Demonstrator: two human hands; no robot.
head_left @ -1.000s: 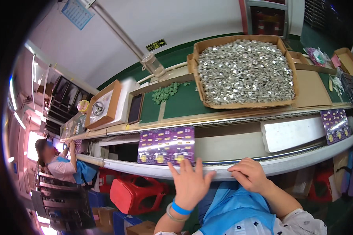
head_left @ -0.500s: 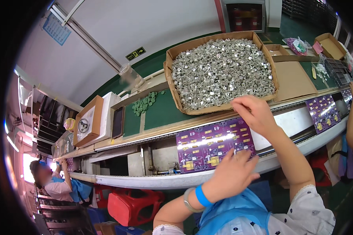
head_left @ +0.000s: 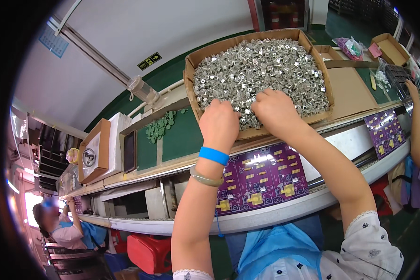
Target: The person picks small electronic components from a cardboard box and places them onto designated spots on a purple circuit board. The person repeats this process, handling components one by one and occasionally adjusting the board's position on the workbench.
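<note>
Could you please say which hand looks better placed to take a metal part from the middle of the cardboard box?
Probably the right hand: it sits closer to the middle of the metal parts, while the left hand is at the front left of the cardboard box.

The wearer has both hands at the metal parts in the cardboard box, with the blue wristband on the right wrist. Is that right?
No: the head view shows the blue wristband on the left wrist, not the right. The left hand and right hand are indeed both at the metal parts in the cardboard box.
</note>
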